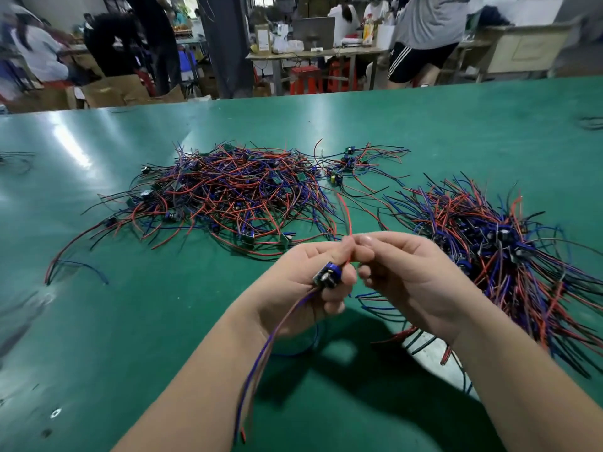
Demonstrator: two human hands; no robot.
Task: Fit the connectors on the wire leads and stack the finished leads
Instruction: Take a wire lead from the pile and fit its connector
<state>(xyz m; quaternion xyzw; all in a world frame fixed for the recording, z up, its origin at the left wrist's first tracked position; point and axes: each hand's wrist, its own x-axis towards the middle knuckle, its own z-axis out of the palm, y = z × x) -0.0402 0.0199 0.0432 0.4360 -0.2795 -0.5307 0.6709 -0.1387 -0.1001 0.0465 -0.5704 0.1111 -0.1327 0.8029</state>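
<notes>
Head view: left hand (293,278) grips connector (328,276); right hand (408,275) seemingly pinches its red lead (347,220).

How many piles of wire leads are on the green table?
3: a tangled heap at centre, a small cluster behind it, a stack at right. Others may lie beyond the frame.

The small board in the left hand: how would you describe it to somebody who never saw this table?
On the green table, two bare hands meet between the tangled wire pile and the combed wire stack at the right. The left hand grips a small board with a blue part; the right hand pinches a red wire. Only this board is in a hand.
</notes>
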